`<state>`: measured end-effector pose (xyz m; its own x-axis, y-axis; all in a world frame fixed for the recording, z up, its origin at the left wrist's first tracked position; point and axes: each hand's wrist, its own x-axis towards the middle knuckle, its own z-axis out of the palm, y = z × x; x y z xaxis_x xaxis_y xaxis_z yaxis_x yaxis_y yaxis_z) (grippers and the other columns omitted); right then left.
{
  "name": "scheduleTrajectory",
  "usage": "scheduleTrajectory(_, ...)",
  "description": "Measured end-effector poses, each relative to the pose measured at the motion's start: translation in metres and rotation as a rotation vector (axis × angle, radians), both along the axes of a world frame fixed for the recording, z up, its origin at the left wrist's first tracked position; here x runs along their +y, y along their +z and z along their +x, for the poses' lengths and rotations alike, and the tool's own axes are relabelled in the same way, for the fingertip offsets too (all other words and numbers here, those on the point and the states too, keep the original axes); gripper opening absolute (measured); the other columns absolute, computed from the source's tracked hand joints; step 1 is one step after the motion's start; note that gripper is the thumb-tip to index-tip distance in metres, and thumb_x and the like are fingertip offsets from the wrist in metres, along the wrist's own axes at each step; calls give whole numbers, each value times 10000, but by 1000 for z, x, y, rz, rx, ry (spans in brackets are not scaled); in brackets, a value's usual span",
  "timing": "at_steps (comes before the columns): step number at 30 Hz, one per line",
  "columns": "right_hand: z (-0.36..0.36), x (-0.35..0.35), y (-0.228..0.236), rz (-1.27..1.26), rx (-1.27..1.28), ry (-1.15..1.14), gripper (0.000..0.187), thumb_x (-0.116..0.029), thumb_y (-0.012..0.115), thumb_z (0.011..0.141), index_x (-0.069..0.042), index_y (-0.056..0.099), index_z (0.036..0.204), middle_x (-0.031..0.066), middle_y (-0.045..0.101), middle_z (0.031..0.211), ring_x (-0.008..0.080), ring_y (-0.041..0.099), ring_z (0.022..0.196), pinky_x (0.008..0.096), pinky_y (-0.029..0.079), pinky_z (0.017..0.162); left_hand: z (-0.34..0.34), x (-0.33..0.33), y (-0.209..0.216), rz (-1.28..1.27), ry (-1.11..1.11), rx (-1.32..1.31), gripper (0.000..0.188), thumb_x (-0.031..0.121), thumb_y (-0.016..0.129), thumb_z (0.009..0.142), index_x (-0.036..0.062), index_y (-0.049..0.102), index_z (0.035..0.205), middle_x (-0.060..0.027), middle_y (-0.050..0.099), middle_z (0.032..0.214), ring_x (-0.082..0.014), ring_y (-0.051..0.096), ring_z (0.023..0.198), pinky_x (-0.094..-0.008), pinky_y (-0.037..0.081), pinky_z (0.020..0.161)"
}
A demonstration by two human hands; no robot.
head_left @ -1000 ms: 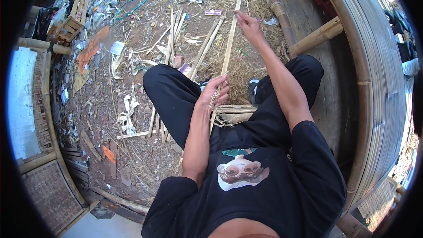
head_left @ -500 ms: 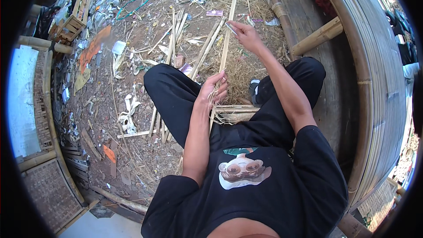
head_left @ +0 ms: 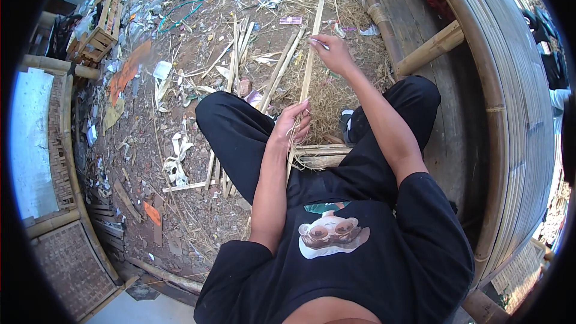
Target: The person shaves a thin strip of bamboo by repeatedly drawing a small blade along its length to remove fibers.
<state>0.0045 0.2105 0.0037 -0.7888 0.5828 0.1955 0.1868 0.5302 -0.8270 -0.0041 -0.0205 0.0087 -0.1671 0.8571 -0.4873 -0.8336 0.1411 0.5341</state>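
A long pale bamboo strip [head_left: 311,67] runs from between my thighs up past both hands toward the far ground. My left hand [head_left: 292,125] is closed around its lower part, with thin curled shavings hanging by the fingers and wrist. Farther up, my right hand [head_left: 333,54] is closed on a small knife [head_left: 313,42], its blade mostly hidden and lying against the strip. Beneath my left hand, between my legs, are cut bamboo pieces [head_left: 324,161]. Fine shavings [head_left: 333,99] are heaped on the ground beyond them.
More bamboo strips [head_left: 279,69] lie ahead to the left on littered soil. A bamboo platform [head_left: 495,102] rises close on my right. A wooden crate [head_left: 102,27] stands far left, and a woven panel [head_left: 72,264] is at the near left.
My right hand has come slightly nearer along the strip, and less of the blade shows. My left hand stays almost in place around the strip.
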Motion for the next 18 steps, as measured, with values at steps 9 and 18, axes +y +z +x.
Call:
scheduleTrajectory(9, 28, 5, 60, -192, -119, 259, 278, -238, 673, 831, -51, 687, 1036, 149, 693, 918, 243, 667, 889, 338, 497, 788, 0, 7, -10, -211, 123, 231, 302, 265, 520, 945, 100, 483, 695, 12, 362, 414, -93, 313, 273, -242, 206, 265)
scheduleTrajectory(18, 26, 25, 23, 342, -412, 9, 454, -218, 682, 810, -112, 583, 1240, 120, 665, 808, 279, 640, 811, 375, 493, 773, 8, 11, -4, -294, 137, 464, 314, 319, 580, 915, 105, 504, 698, 26, 439, 494, -71, 396, 341, -215, 274, 318)
